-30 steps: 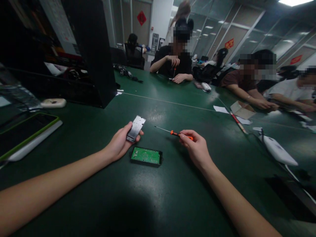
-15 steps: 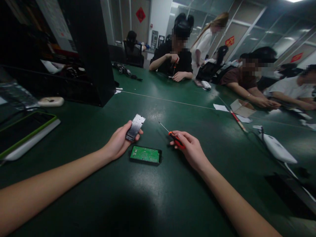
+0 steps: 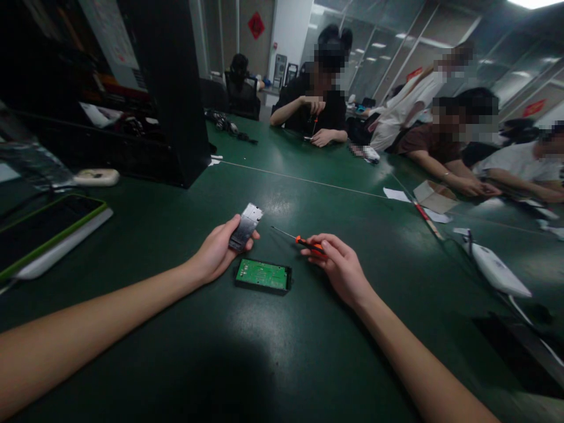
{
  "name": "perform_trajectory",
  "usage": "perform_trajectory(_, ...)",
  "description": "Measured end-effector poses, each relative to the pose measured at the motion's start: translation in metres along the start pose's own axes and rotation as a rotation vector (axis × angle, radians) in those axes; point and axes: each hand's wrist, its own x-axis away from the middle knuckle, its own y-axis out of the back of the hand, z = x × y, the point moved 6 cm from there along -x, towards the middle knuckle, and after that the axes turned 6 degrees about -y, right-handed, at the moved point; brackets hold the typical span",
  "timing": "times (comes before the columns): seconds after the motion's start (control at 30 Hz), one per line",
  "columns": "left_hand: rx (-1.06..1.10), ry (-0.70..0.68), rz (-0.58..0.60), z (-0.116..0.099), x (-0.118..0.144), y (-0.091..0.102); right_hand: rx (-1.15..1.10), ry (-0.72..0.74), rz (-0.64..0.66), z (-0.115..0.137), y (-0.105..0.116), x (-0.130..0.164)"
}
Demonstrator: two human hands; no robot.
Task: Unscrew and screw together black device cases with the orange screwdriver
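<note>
1. The left hand (image 3: 215,254), just left of and behind the circuit board (image 3: 263,275), has its grip closed around a grey metal plate (image 3: 245,227), tilted up and away.
2. The circuit board lies flat on the green desk (image 3: 282,352) in its black tray, long axis left to right, between both hands.
3. The right hand (image 3: 341,267), just right of the board, pinches an orange screwdriver (image 3: 304,241), its shaft pointing left, behind the board.
</note>
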Motion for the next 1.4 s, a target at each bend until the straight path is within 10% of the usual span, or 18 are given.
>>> perform_trajectory(1.4, -0.088, -0.042, 0.06, 0.002, -0.001, 0.003, 0.073, 0.105, 0.032, 0.001, -0.01, 0.005)
